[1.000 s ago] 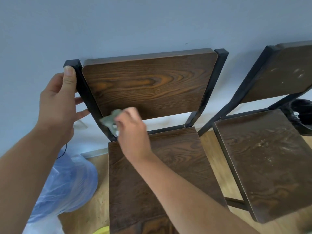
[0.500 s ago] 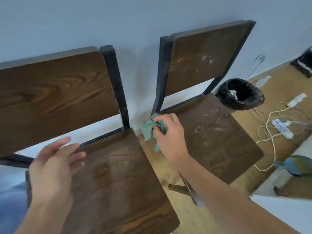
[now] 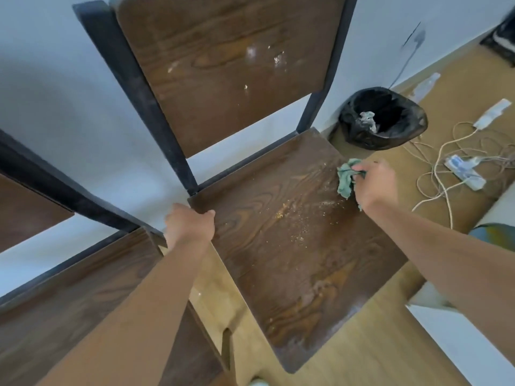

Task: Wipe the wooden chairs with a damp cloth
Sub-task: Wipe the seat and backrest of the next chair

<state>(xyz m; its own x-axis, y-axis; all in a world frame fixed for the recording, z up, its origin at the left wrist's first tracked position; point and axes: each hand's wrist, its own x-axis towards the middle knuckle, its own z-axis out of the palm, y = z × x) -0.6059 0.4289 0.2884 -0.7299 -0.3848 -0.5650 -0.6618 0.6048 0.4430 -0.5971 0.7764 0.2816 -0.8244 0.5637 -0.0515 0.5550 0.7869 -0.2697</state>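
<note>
Two dark wooden chairs with black metal frames stand side by side against the wall. The right chair's seat (image 3: 292, 246) is strewn with crumbs and dust, and its backrest (image 3: 223, 71) carries white specks. My left hand (image 3: 191, 227) grips the seat's back left corner. My right hand (image 3: 376, 182) holds a bunched green cloth (image 3: 345, 178) pressed on the seat's far right part. The left chair's seat (image 3: 83, 302) fills the lower left, partly hidden by my left forearm.
A bin lined with a black bag (image 3: 383, 119) stands by the wall right of the chair. White cables and a power strip (image 3: 464, 171) lie tangled on the wooden floor at right. A pale wall runs behind both chairs.
My view has swung right onto the dirty chair. My right hand carried the cloth from the gap between the chairs onto the right chair's seat. My left hand left the first chair and gripped the second seat's corner.
</note>
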